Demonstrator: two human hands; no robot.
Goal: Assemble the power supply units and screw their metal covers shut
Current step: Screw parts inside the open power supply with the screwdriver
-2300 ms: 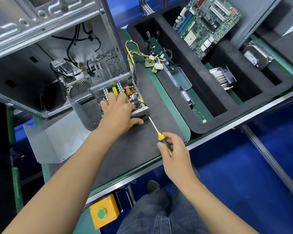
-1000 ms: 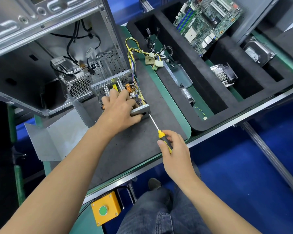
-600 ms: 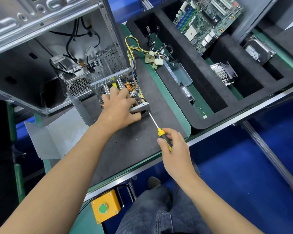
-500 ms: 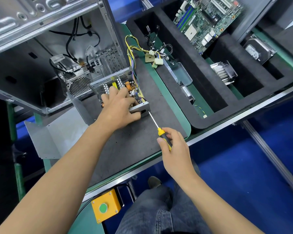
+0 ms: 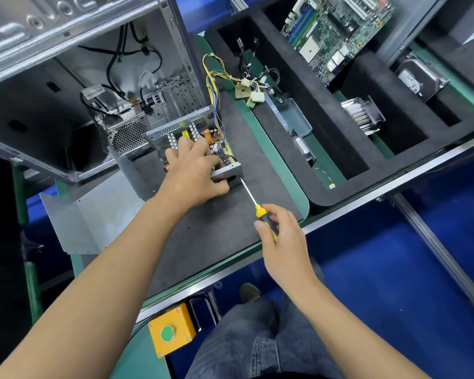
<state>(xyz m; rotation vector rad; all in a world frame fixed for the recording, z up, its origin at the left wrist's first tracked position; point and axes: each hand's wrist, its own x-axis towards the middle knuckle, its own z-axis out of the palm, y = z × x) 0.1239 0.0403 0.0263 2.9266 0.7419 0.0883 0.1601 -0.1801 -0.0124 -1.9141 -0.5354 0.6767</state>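
Observation:
An open power supply unit (image 5: 192,127) lies on the dark mat (image 5: 216,222), its circuit board and coils exposed and yellow wires trailing from its far end. My left hand (image 5: 195,170) grips its near end, thumb under the metal edge. My right hand (image 5: 282,236) holds a yellow and black screwdriver (image 5: 260,212); the shaft tip meets the unit's near right corner. A bent grey metal cover (image 5: 93,214) lies on the mat to the left.
An open computer case (image 5: 66,86) stands at the left rear. A black foam tray (image 5: 326,127) on the right holds a motherboard (image 5: 337,31), a heatsink (image 5: 363,116) and a hard drive (image 5: 419,77). A yellow button box (image 5: 171,332) hangs below the bench edge.
Both hands have stayed almost in place. The screwdriver tip has remained at the unit's near right corner, with only a slight shift of the view.

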